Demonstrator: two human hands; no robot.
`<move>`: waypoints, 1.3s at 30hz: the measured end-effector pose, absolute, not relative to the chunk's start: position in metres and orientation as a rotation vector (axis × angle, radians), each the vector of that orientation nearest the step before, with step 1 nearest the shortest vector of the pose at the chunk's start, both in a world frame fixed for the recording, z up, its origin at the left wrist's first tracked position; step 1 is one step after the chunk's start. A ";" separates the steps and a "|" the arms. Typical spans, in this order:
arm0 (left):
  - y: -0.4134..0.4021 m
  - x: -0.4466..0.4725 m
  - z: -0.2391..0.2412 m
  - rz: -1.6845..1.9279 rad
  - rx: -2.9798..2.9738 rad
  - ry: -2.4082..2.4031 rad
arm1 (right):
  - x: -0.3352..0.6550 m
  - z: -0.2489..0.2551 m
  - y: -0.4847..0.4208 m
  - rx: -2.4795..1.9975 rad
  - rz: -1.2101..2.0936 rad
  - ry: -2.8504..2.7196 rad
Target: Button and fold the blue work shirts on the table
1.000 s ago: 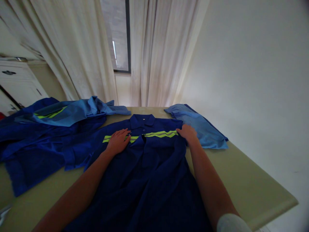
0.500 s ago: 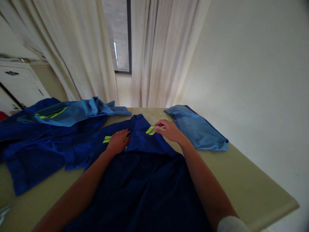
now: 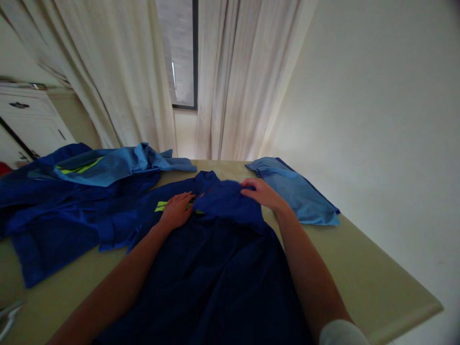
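A dark blue work shirt (image 3: 215, 268) with a yellow-green stripe lies spread on the beige table (image 3: 377, 282) in front of me. My left hand (image 3: 177, 210) rests flat on its chest by the stripe, fingers stretched out. My right hand (image 3: 261, 192) lies on the shirt's right shoulder part, which is folded over toward the middle and covers most of the stripe; its fingers curl on the cloth edge, pressing it down. The collar (image 3: 205, 178) peeks out behind the fold.
A heap of blue garments (image 3: 72, 191) covers the table's left side. A folded light blue garment (image 3: 298, 194) lies at the back right, close to my right hand. Curtains and a window stand behind; a white wall is on the right; a white cabinet (image 3: 25, 120) at far left.
My right hand has carried the shirt's right shoulder from the outer edge inward over the chest, hiding most of the stripe. My left hand has stayed in place.
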State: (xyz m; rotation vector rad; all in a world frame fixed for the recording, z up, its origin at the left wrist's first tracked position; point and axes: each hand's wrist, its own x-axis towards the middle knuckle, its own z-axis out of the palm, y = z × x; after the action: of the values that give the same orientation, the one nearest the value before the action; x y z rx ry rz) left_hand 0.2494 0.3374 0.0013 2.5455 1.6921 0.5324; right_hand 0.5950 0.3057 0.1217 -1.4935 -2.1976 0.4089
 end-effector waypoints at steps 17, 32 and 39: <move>0.338 0.252 -0.003 0.320 2.443 1.860 | 0.559 0.090 0.307 -1.831 0.390 -2.464; 0.347 0.282 0.047 0.509 2.643 1.693 | 0.545 0.019 0.351 -1.881 0.227 -2.341; 0.181 0.296 0.096 0.173 2.810 1.080 | 0.544 0.021 0.348 -1.759 0.006 -2.177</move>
State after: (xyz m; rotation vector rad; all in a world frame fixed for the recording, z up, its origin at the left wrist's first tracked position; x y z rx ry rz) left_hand 0.2957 0.1808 0.0960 2.8101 1.0801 0.1729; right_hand 0.5438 0.3484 0.0211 -1.7591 -2.1767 0.0062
